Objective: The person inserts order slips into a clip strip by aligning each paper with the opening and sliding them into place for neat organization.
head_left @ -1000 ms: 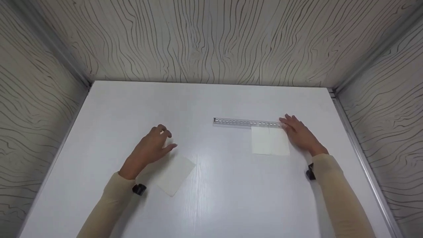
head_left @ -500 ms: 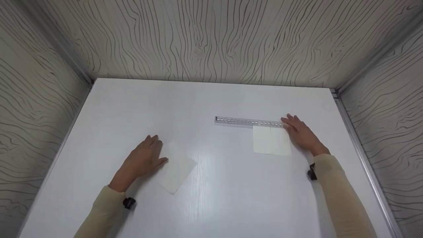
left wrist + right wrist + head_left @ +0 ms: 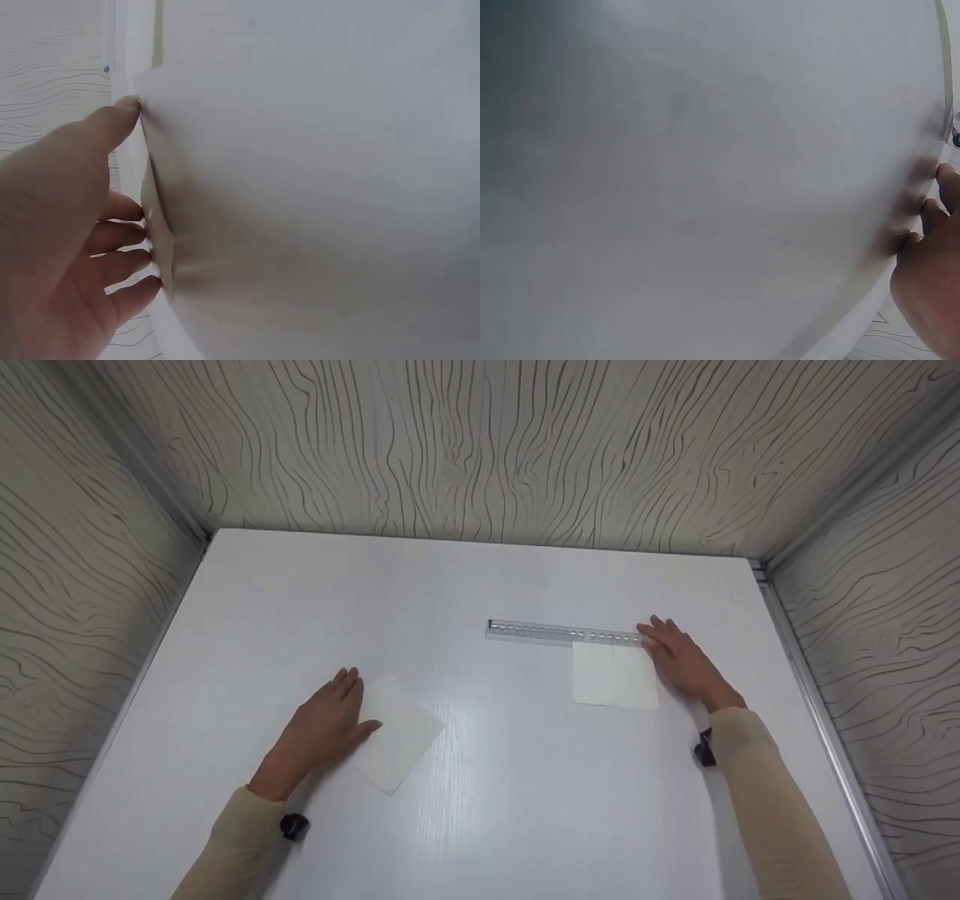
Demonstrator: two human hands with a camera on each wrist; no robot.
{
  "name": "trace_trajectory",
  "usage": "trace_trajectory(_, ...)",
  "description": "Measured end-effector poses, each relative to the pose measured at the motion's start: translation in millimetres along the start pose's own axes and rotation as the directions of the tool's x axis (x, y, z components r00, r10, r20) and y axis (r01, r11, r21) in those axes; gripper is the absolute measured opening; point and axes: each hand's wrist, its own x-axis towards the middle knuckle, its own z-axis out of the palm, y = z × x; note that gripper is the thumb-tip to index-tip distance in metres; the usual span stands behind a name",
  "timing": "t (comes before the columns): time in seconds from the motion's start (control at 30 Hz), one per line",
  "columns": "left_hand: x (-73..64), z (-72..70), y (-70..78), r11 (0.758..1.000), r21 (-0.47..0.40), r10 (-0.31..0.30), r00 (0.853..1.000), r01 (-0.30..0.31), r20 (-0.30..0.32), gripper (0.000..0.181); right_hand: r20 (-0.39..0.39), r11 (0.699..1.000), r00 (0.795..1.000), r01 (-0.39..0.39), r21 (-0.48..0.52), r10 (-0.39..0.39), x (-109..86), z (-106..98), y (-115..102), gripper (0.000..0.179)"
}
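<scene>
In the head view my left hand (image 3: 319, 731) lies at the left side of an off-white paper sheet (image 3: 401, 742), which sits tilted on the table. Its fingers are extended, and the thumb reaches onto the sheet. The left wrist view shows the thumb and fingertips of the left hand (image 3: 67, 202) against a pale edge. Over to the right, my right hand (image 3: 681, 664) rests with extended fingers at the right end of a clear ruler (image 3: 536, 631). A second off-white paper (image 3: 615, 676) lies just below that ruler, its right edge beside the hand.
The white table (image 3: 495, 825) meets a wood-grain patterned back wall (image 3: 465, 450). Similar panels stand on both sides, with a metal rail (image 3: 832, 742) along the right edge.
My left hand has drawn back to the left and come down beside the tilted paper, its bent fingers now straighter. The right hand keeps its place at the ruler's end.
</scene>
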Motion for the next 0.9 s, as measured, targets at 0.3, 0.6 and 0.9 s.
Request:
trace_trajectory(0.3, 1.0, -6.1, 7.4, 0.999, -0.044, -0.018, 0.998, 0.016, -0.053, 0.073, -0.008, 1.0, 1.0, 0.0, 0.015, 0.0, 0.6, 2.1, 3.8, 0.063)
trace_trajectory(0.6, 6.7, -8.2, 12.3, 0.996, -0.069, -0.063, 0.995, 0.058, -0.074, 0.054, -0.004, 1.0, 1.0, -0.006, -0.002, 0.006, 2.0, 1.8, 3.3, 0.063)
trace_trajectory(0.9, 14.7, -21.8, 19.7, 0.964, -0.153, -0.21, 0.976, 0.218, 0.066, 0.053, -0.002, 1.0, 1.0, -0.007, -0.004, 0.007, 1.5, 0.8, 1.5, 0.065)
